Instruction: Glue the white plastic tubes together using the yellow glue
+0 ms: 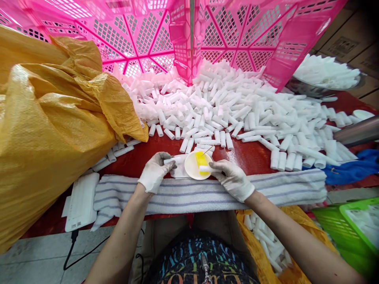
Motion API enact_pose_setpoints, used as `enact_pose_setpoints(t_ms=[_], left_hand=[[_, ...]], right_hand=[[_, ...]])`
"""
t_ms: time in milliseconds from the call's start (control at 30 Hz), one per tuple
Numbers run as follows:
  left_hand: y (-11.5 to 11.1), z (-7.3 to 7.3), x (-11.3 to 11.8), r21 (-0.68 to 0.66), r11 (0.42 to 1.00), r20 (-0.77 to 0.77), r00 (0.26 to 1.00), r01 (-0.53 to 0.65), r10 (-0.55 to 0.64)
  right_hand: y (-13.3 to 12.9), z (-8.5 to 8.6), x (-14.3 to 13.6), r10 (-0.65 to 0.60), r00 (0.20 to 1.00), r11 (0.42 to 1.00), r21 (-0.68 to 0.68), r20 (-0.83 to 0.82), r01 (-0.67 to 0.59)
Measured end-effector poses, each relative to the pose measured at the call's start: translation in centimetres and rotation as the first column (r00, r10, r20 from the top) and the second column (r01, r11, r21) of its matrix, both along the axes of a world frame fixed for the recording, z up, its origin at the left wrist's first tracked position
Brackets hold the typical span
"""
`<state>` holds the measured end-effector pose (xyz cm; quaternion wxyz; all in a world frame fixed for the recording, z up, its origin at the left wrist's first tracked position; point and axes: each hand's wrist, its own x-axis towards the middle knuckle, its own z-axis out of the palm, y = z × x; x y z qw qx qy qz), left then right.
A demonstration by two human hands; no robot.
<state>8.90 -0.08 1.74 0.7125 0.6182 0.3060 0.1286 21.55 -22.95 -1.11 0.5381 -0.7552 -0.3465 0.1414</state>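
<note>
The right hand (234,180) has its fingers closed around one end of a white tube (206,169) that juts toward nine o'clock over the dish (190,169) and yellow block (201,159), while the left hand (154,170) pinches a second tube (169,160) pointing toward three.

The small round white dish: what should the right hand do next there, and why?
I'd lower the short white tube gently onto the rectangular yellow pad in the small round white dish. The white-gloved right hand already holds its near end, and its far end overlaps the pad's lower edge, though I can't tell whether they touch.
</note>
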Motion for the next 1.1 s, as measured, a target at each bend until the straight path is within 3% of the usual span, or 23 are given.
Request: enact_pose_setpoints(t_ms=[100,200,300,433,567,633,700,733,833,900,933,1000,1033,1100], left_hand=[[-1.2,0.4,-0.1,-0.082,0.996,0.034,0.999,-0.021,0.024],[-2.4,0.5,0.0,-0.028,0.999,0.114,0.993,-0.024,0.027],[-3.9,0.8,0.1,0.042,0.998,0.159,0.986,0.035,-0.042],[-5.9,1.6,0.0,0.060,0.993,0.125,0.986,0.100,-0.107],[-6.7,2.9,-0.4,0.165,0.964,0.005,0.977,0.208,-0.212],[-6.8,3.6,-0.6,0.269,0.917,-0.087,0.955,0.295,-0.282],[-7.0,3.9,-0.6,0.320,0.851,-0.195,0.908,0.417,-0.371],[-7.3,3.9,-0.5,0.309,0.818,-0.244,0.872,0.485,-0.425],[-9.0,3.4,0.0,0.244,0.759,-0.292,0.792,0.604,-0.536],[-10.7,3.1,0.3,0.268,0.780,-0.309,0.817,0.566,-0.487],[-11.7,3.0,0.4,0.311,0.801,-0.326,0.850,0.511,-0.415],[-13.4,3.2,0.4,0.399,0.826,-0.324,0.904,0.398,-0.279],[-14.0,3.4,0.3,0.423,0.827,-0.293,0.920,0.370,-0.262],[-14.1,3.9,0.1,0.428,0.809,-0.221,0.914,0.404,-0.340]], right_hand=[[0.0,0.8,-0.6,0.000,0.998,1.000,-0.001,-0.062,0.000],[-0.4,2.1,-1.3,-0.009,0.993,0.997,0.071,-0.115,0.017],[-0.8,3.3,-1.5,-0.060,0.957,0.989,0.115,-0.283,0.096],[-0.5,3.9,-1.2,-0.088,0.866,0.988,0.068,-0.493,0.139],[-0.3,4.0,-0.9,-0.059,0.834,0.992,0.060,-0.549,0.109],[-0.5,4.4,-1.2,-0.085,0.911,0.994,0.027,-0.403,0.104],[-1.0,5.1,-1.9,-0.071,0.993,0.997,-0.011,-0.090,0.071],[-1.3,5.5,-2.3,-0.030,0.997,0.999,-0.038,0.076,0.033],[-1.8,6.5,-3.8,0.134,0.860,0.984,-0.170,0.492,-0.056],[-1.7,6.8,-4.5,0.113,0.732,0.984,-0.180,0.672,0.013],[-1.6,6.9,-4.8,0.053,0.697,0.986,-0.147,0.715,0.075],[-1.7,6.8,-5.1,-0.102,0.737,0.978,-0.066,0.668,0.196],[-2.2,6.7,-5.1,-0.153,0.780,0.969,-0.060,0.607,0.238],[-4.0,6.8,-4.6,-0.171,0.862,0.956,-0.130,0.477,0.262]])
